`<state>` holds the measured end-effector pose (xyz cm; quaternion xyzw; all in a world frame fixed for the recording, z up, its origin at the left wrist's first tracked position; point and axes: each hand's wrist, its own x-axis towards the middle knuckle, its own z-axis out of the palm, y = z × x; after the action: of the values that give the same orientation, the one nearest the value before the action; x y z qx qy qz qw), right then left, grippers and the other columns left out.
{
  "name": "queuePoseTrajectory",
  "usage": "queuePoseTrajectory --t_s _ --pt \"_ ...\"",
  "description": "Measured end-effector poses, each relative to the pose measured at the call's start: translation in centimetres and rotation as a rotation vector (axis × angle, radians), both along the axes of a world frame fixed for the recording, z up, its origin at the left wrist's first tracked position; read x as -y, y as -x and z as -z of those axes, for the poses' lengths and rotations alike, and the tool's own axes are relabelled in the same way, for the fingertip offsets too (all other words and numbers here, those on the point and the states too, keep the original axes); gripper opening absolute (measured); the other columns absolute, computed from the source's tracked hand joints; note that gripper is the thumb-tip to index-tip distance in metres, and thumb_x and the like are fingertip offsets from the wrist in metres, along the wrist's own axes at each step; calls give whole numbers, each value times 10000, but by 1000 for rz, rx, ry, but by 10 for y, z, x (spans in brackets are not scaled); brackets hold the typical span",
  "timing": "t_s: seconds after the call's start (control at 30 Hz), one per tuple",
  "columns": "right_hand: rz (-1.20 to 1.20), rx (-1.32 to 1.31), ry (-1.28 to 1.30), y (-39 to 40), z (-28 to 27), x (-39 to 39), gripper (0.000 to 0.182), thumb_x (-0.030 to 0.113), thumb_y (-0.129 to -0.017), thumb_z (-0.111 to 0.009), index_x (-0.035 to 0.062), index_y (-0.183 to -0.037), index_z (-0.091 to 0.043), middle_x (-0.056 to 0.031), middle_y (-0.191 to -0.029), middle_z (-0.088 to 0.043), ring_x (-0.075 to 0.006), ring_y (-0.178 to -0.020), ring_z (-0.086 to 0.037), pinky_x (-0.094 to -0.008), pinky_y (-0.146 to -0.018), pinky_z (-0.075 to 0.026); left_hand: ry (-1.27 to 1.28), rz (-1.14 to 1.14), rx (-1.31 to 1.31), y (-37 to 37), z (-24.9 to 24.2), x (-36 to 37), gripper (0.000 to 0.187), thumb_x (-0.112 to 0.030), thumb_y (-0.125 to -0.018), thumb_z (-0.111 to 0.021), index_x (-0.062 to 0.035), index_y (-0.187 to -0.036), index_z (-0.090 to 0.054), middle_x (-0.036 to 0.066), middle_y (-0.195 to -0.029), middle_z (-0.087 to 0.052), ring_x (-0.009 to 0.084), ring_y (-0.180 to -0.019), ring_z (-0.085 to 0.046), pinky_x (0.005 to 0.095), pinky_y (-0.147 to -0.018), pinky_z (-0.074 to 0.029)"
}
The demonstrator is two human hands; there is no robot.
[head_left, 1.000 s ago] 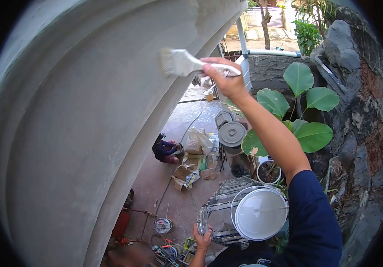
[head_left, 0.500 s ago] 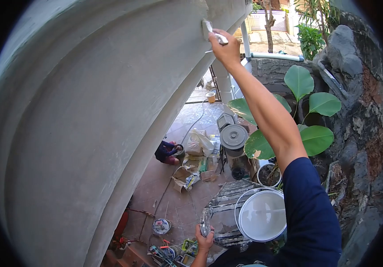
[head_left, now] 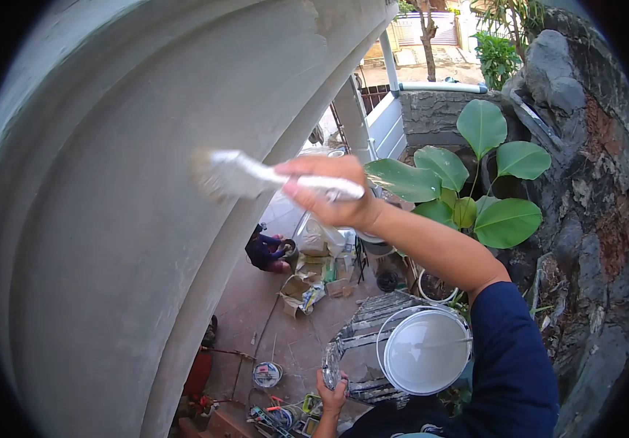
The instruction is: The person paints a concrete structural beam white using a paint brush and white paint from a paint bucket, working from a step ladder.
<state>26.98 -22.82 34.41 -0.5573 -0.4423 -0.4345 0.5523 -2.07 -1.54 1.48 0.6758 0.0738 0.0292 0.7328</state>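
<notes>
My right hand (head_left: 333, 193) is closed round the white, paint-smeared handle of a paintbrush (head_left: 238, 174). The brush is blurred, its pale bristles pointing left, and it overlaps the smooth grey curved wall (head_left: 117, 241) in this view. Low in the picture, my left hand (head_left: 332, 394) is wrapped round a paint-spattered ladder rail (head_left: 331, 363). Beside it the ladder's streaked treads (head_left: 373, 332) slope off to the right. A white bucket (head_left: 428, 350) with whitish paint inside hangs or stands close to my right upper arm.
Far below, a person (head_left: 267, 250) crouches by a dark pail on the tiled floor. Near them lie an opened cardboard box (head_left: 298, 293) and white bags. Tools and a small paint tub (head_left: 267, 374) sit lower down. Large leaves (head_left: 508, 223) and a rough rock wall (head_left: 592, 241) rise on the right.
My right hand has come down and toward me from high on the wall, bringing the paintbrush with it. My left hand stays on the ladder rail. The view has shifted slightly.
</notes>
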Motion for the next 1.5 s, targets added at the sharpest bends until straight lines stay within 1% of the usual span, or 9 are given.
queuePoseTrajectory --t_s 0.23,0.4,0.5,0.8,0.83,0.97,1.2,1.33,1.5 --pt "295 -468 -384 -166 24 95 245 206 -878 -705 19 -1034 -726 -51 -799 -716 -70 -720 -647 -224 -650 -505 13 -7 -42 0 -1 1 310 -46 -785 -627 -54 -1034 -443 62 -823 -610 76 -499 -518 236 -420 -434" --pt "642 -493 -322 -232 13 111 420 369 -820 -709 33 -1071 -720 -204 -973 -717 -294 -911 -700 -348 -847 -518 6 -6 -13 0 4 -1 321 -53 -780 -628 -47 -1046 -450 57 -813 -609 77 -496 -516 236 -422 -436" --pt "658 -424 -300 -220 15 75 398 328 -826 -705 12 -1067 -714 -206 -983 -714 -295 -921 -703 -342 -846 -522 -19 -4 22 0 14 -4 318 -57 -773 -629 -44 -1038 -455 54 -801 -608 79 -505 -519 238 -428 -433" --pt "82 -112 7 29 6 -12 252 83 -840 -693 -92 -1019 -656 -239 -956 -685 -337 -835 -688 -368 -736 -557 -31 -13 17 -1 7 -1 259 -76 -762 -620 -54 -956 -450 50 -779 -603 80 -576 -537 241 -500 -452" --pt "3 108 25 42 6 -23 311 40 -824 -693 -122 -1085 -638 -200 -855 -679 -245 -690 -665 -325 -611 -532 -16 -14 1 -1 3 2 260 -76 -759 -622 -53 -957 -454 52 -784 -606 84 -590 -546 243 -515 -458" --pt "-518 143 75 89 -1 -52 296 47 -812 -712 -117 -1054 -662 -240 -973 -700 -309 -760 -693 -329 -708 -573 -32 -24 8 1 1 1 265 -74 -752 -629 -47 -963 -470 59 -803 -619 101 -651 -577 253 -585 -484" --pt "-87 -408 -125 -55 17 39 241 139 -876 -713 21 -1086 -712 -74 -861 -733 -48 -698 -636 -172 -593 -484 -101 -23 78 0 21 -5 265 -63 -757 -630 -45 -974 -478 57 -823 -629 102 -679 -585 260 -625 -493" --pt "380 -491 -297 -144 28 114 260 195 -877 -705 8 -1058 -719 -65 -844 -729 -67 -732 -645 -227 -655 -507 -44 -22 21 0 14 -4 261 -53 -770 -624 -54 -980 -468 46 -803 -621 82 -583 -554 248 -509 -465" --pt "474 -339 -192 -132 6 59 272 217 -850 -697 9 -1022 -725 -149 -848 -723 -166 -717 -685 -295 -639 -530 5 -22 -5 0 1 2 256 -39 -780 -612 -62 -983 -458 39 -774 -609 69 -496 -518 237 -406 -422"
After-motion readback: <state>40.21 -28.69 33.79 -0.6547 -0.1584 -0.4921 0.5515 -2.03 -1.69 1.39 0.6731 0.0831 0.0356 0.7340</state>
